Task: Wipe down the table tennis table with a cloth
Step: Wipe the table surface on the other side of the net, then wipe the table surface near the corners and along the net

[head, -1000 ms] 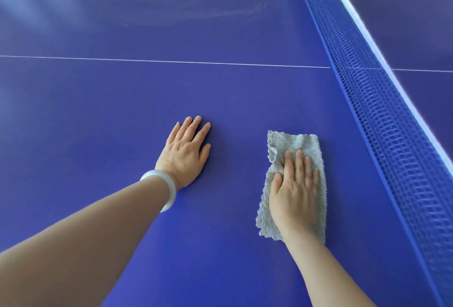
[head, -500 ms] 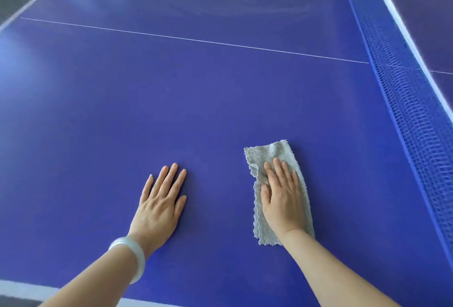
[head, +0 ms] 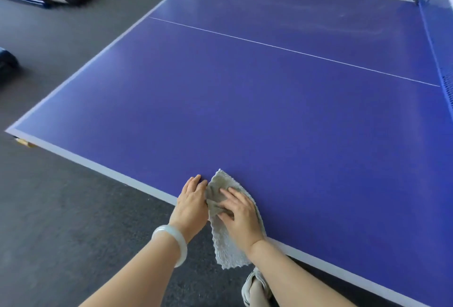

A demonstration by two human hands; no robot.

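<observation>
Grey, nubbly cloth sits at the near edge of the blue worktop, roughly midway along it; its upper part lies rumpled on the surface while its lower part hangs over the edge toward the floor; the right hand lies flat on the cloth with fingers spread and fairly straight, pressing it down rather than gripping it; the left hand, with a pale bangle on its wrist, rests on the worktop right against the cloth's left border, fingers loosely bent; whether its thumb nips the fabric I cannot tell, since that side is hidden; a thin white line crosses the surface farther out, and the net stands along the right-hand side; the step in hand looks like gathering or refolding the cloth between strokes; the main risk is the overhang; with so much cloth past the edge, lifting the right hand could let it slide off onto the floor and pick up grit; a bunched cloth would also wipe a narrower strip and leave streaks; the faint pale smears toward the far edge suggest that part may need more wiping, and a long reach there could drag the cloth into the net.
</observation>
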